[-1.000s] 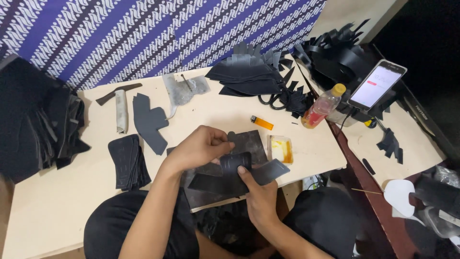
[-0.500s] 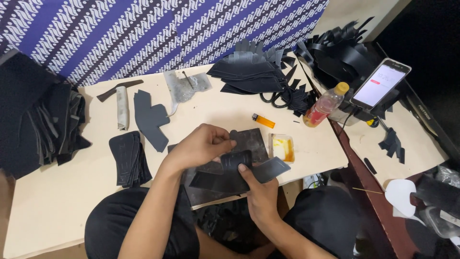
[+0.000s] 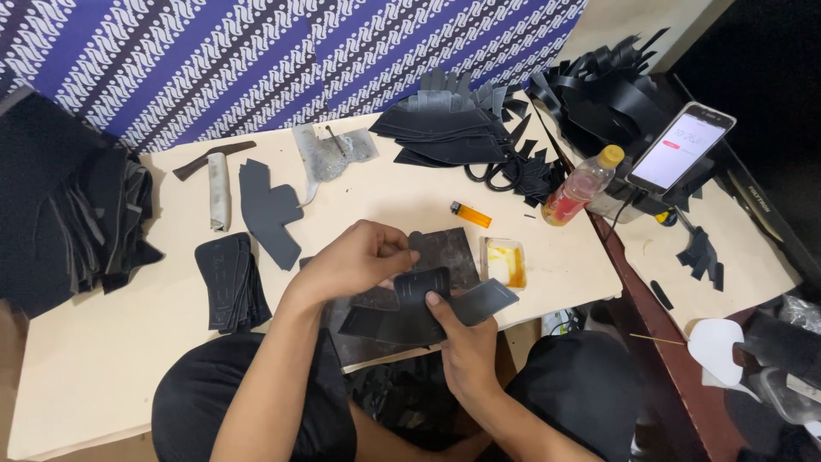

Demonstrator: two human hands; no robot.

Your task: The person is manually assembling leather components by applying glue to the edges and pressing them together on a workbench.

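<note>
Both hands grip a curved black leather piece (image 3: 419,308) above a dark work slab (image 3: 445,252).
The left hand (image 3: 351,261) pinches its upper edge with closed fingers; the right hand (image 3: 466,351) clasps it from below, thumb on top, beside a glue tray (image 3: 503,263) and an orange lighter (image 3: 471,214).

Left hand (image 3: 355,261) curled, fingertips pinched; right hand (image 3: 466,355) below, thumb raised.

We cannot see the dark mat's (image 3: 445,248) middle beneath our hands; the black leather stack (image 3: 60,214) runs past the left edge.
</note>
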